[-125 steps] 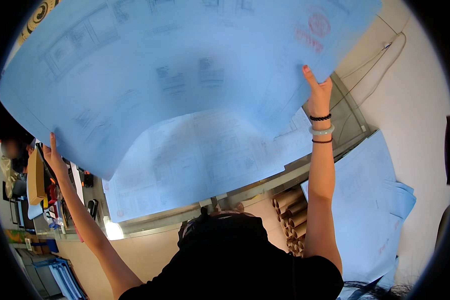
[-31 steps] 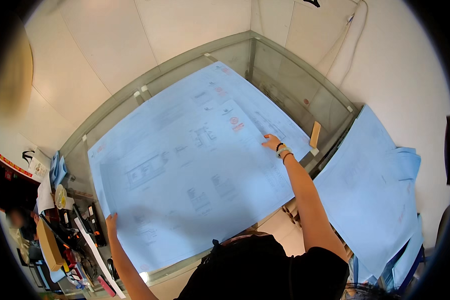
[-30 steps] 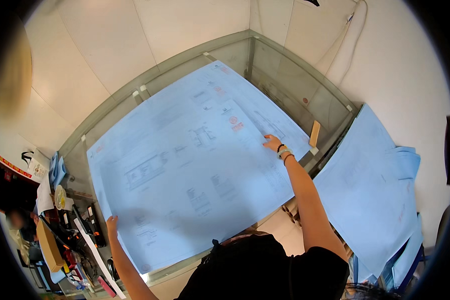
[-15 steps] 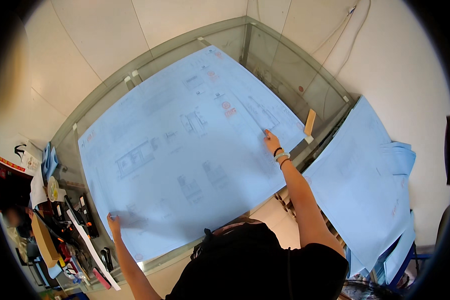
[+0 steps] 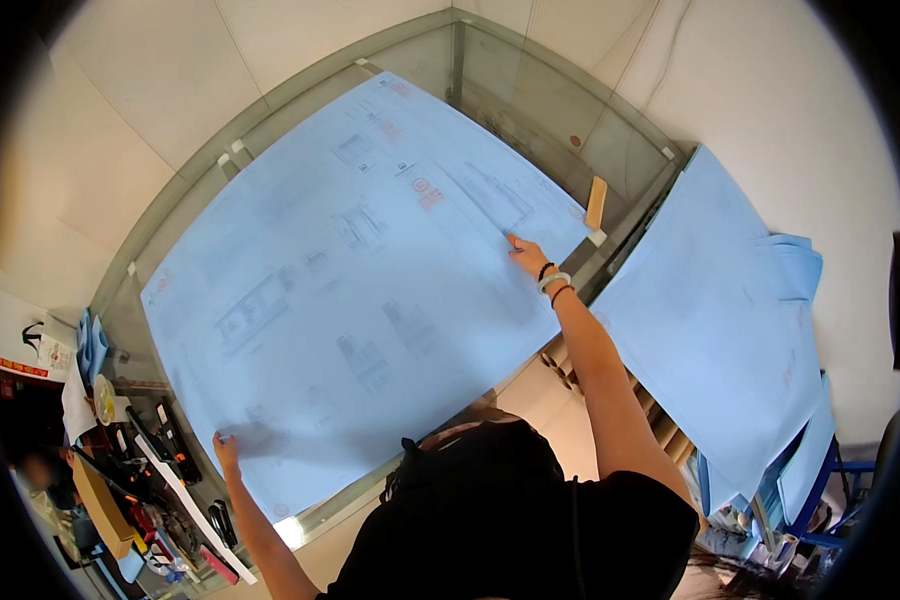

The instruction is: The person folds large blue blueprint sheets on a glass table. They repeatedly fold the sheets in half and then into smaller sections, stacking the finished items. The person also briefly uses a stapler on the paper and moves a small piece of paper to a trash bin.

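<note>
A large blue drawing sheet with faint line drawings and red stamps lies across a glass-topped table. My left hand is closed on its left edge, close to the near corner. Toward the right side, my right hand pinches an edge of blue paper, with more blue paper showing beyond it. Dark and pale bracelets circle my right wrist. How many sheets lie stacked here I cannot tell.
A tan wooden strip lies at the table's right corner. More large blue sheets hang or lie to the right, above brown cardboard tubes. At left are a white strip, black staplers, a cardboard box and assorted tools.
The whole view has shifted, so the table and sheets appear slightly farther left and up. Both hands keep about the same hold on the paper.
</note>
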`<control>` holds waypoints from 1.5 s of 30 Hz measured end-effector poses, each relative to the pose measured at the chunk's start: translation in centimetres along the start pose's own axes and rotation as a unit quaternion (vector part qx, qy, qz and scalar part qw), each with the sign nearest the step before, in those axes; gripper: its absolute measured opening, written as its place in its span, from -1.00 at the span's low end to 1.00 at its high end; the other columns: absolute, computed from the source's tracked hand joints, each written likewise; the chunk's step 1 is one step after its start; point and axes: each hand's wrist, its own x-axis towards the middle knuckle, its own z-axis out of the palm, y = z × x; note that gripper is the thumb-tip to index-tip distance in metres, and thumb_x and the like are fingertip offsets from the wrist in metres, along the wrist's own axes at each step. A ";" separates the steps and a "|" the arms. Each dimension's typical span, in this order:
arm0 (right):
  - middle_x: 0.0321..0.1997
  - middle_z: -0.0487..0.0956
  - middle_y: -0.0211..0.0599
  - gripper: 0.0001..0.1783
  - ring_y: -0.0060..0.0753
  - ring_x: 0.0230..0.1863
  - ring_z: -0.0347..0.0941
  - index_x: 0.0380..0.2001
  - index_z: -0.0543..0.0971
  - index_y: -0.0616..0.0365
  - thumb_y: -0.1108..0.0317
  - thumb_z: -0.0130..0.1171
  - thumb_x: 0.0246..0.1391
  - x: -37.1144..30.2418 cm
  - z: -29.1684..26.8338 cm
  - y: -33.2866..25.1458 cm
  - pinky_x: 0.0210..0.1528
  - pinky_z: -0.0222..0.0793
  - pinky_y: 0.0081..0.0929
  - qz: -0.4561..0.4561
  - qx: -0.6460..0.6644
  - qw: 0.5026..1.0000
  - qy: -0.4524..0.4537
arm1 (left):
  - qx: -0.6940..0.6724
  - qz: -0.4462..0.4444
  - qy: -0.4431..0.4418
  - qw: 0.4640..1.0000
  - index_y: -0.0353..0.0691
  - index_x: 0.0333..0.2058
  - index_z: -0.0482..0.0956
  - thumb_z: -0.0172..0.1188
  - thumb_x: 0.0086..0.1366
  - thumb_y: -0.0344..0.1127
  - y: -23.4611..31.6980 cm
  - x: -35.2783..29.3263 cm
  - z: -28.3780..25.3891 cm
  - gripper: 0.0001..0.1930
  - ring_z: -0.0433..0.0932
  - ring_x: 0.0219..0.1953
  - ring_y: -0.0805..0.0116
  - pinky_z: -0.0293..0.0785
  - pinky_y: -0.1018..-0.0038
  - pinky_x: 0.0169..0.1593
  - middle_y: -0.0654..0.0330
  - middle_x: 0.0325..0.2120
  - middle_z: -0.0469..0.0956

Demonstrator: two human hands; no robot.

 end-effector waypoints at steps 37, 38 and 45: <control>-0.01 0.49 -0.16 -0.27 -0.16 -0.03 0.43 0.08 0.32 0.33 0.18 0.39 -0.06 -15.7 3.9 -1.4 -0.05 0.41 -0.18 0.365 0.463 0.769 0.249 | -0.286 -0.042 -0.169 0.942 -0.45 0.27 0.06 0.18 0.17 -0.33 -0.3 -9.9 -0.3 -0.25 0.26 0.18 0.21 0.09 0.41 0.25 0.04 0.17 0.28; -0.04 0.51 -0.16 -0.30 -0.18 -0.07 0.46 0.06 0.34 0.31 0.15 0.39 -0.05 -16.1 3.4 -1.2 -0.09 0.44 -0.20 0.345 0.468 0.781 0.230 | -0.285 -0.042 -0.151 0.946 -0.45 0.26 0.08 0.17 0.17 -0.35 -0.5 -9.9 0.0 -0.27 0.28 0.16 0.22 0.11 0.41 0.24 0.05 0.15 0.31; -0.04 0.48 0.03 -0.07 -0.04 -0.06 0.48 0.16 0.25 0.27 -0.21 0.29 -0.06 -24.5 -1.8 -3.7 -0.01 0.47 -0.19 0.347 0.478 0.749 0.299 | -0.289 -0.006 -0.201 0.936 -0.46 0.16 0.22 0.19 0.17 -0.32 0.2 -10.6 -0.4 -0.38 0.36 0.03 0.27 0.18 0.44 0.18 0.13 0.01 0.42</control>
